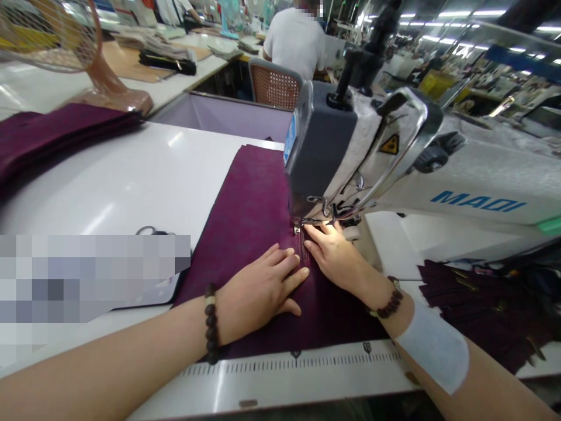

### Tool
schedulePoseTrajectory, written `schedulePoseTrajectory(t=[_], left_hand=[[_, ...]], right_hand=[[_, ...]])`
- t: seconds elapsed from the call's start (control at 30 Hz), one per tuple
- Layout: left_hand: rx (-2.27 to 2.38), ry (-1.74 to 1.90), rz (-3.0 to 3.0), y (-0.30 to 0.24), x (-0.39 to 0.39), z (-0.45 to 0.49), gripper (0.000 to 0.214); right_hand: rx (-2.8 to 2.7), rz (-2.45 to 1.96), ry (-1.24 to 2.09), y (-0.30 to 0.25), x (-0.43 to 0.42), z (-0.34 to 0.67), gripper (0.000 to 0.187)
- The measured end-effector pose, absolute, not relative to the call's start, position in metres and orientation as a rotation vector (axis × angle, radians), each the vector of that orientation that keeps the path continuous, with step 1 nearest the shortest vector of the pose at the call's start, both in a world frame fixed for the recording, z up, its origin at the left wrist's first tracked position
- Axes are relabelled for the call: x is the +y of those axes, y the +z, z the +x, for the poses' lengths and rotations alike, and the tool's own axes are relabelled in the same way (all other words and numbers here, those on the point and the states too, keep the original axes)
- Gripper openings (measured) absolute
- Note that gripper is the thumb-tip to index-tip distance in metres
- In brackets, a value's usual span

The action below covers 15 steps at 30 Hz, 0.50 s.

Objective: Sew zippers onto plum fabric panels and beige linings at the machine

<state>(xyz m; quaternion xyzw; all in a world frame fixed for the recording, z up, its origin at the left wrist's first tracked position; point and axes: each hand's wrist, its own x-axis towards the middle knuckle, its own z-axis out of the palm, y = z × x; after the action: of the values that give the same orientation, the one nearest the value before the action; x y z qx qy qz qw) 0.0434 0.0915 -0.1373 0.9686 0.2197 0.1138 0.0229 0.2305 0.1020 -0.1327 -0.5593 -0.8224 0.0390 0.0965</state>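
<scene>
Dark purple fabric panel (254, 216) lies flat on the white surface (131, 175), its far end running beside and past the sewing machine (394, 164) and its near edge reaching the printed ruler strip (298, 363) at the front of the surface. Left hand (258, 289): palm down, fingers extended and close together, pressing flat on the fabric; grips nothing. Right hand (335, 254): also flat on the fabric, fingers stretched forward, fingertips just at the presser foot (300, 225); grips nothing. The two hands sit close side by side with a narrow dark seam line (303, 251) between them, leading up to the foot. Dark bead bracelets on both wrists; a white patch (433, 345) on the right forearm. Machine body white and grey, blue lettering on the arm. Right of the machine, a heap of dark purple pieces (477, 310) hangs off the surface edge. Left side: a stack of the same purple fabric (52, 134) at the far corner, a pink desk fan (65, 41) behind it. Scissor handles (151, 231) show just left of the panel. Background: a seated person in a white shirt (295, 41), back turned, at another station.
</scene>
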Motion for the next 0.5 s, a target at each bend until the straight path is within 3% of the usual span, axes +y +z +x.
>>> schedulePoseTrajectory(t=[0.5], left_hand=[[0.696,0.292,2.974,-0.1351,0.099,0.0434,0.052]], right_hand=[[-2.438,-1.592,0.071,-0.1389,0.1118,0.2355,0.03]])
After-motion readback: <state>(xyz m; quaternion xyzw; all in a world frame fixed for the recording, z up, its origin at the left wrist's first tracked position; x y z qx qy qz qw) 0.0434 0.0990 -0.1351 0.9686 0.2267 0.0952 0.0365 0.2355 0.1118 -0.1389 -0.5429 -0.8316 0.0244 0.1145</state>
